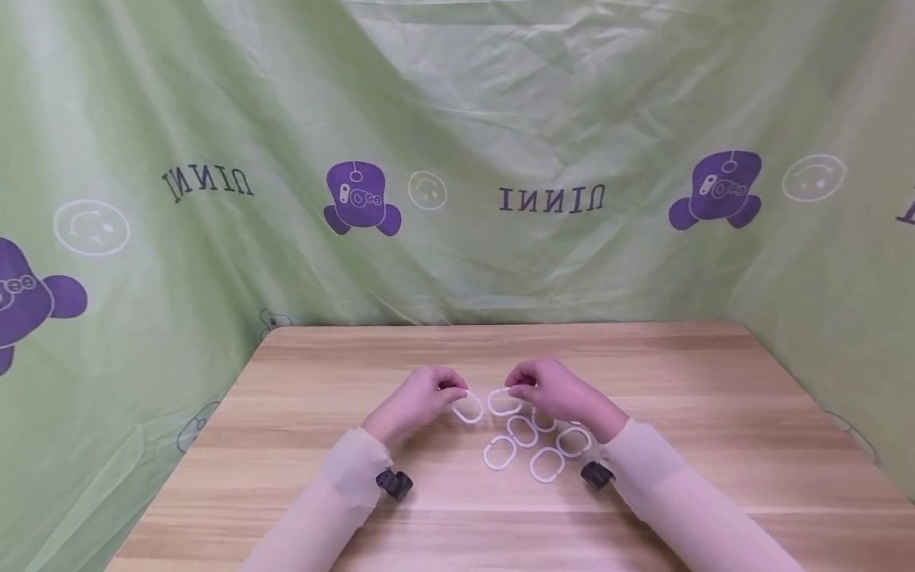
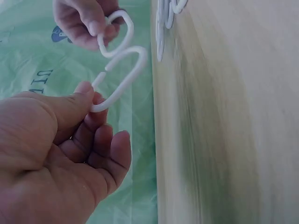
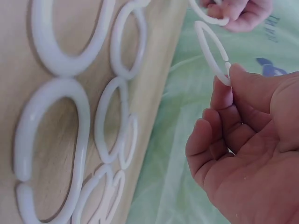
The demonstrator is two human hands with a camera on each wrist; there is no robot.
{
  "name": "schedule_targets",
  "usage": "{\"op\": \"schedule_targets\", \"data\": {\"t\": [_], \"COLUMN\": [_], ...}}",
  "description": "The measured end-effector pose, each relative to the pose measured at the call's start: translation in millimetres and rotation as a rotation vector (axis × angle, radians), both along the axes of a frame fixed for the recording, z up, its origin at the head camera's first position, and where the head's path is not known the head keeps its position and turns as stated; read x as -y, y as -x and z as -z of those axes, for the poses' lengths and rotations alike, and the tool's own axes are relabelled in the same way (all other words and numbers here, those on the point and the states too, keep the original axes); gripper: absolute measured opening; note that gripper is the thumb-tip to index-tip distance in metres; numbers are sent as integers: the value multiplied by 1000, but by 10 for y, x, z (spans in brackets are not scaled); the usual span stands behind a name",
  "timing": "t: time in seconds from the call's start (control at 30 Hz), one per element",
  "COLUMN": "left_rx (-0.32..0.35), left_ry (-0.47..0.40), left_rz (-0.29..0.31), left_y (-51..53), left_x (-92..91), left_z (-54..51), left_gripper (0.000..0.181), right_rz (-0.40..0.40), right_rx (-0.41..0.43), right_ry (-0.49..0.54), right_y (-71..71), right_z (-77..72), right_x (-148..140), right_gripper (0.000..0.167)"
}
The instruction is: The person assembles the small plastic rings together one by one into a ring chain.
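My left hand [image 1: 422, 399] pinches one end of a white oval ring [image 2: 135, 70] between thumb and forefinger; a small gap in the ring's side shows in the left wrist view. Opposite it, my right hand [image 1: 557, 391] holds a second white ring [image 3: 209, 51] the same way, and this one also has a split near the thumb. Both rings are held above the table, close together but apart in the head view. Several more white rings [image 1: 547, 465] lie on the table below and beside my right hand, some partly hidden by it.
The wood-grain table [image 1: 314, 477] runs back to a green cloth [image 1: 457, 262] printed with purple figures, which hangs behind and along both sides. A small black device [image 1: 395, 483] is strapped at the left wrist, another [image 1: 596, 475] at the right.
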State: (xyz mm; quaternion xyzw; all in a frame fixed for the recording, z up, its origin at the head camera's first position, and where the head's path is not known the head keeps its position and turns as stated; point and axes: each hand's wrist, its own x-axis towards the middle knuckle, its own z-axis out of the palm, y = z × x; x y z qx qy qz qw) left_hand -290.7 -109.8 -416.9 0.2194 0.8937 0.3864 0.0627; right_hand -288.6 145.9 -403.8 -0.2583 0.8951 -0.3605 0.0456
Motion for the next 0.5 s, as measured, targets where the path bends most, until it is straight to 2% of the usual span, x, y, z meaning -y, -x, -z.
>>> {"op": "schedule_targets", "data": {"t": [0.27,0.5], "left_rx": [-127,-155], "left_ry": [-21,-16], "left_rz": [59,89], "left_y": [-52,-94], "left_x": [-52,-107], "left_z": [-38,-76], "left_gripper": [8,6], "right_rz": [-40,-31], "right_rx": [7,-2], "right_ry": [43,77], "right_y": [-217,-288], "right_z": [-37,-44], "right_x": [-5,24], "right_gripper": [6,6]}}
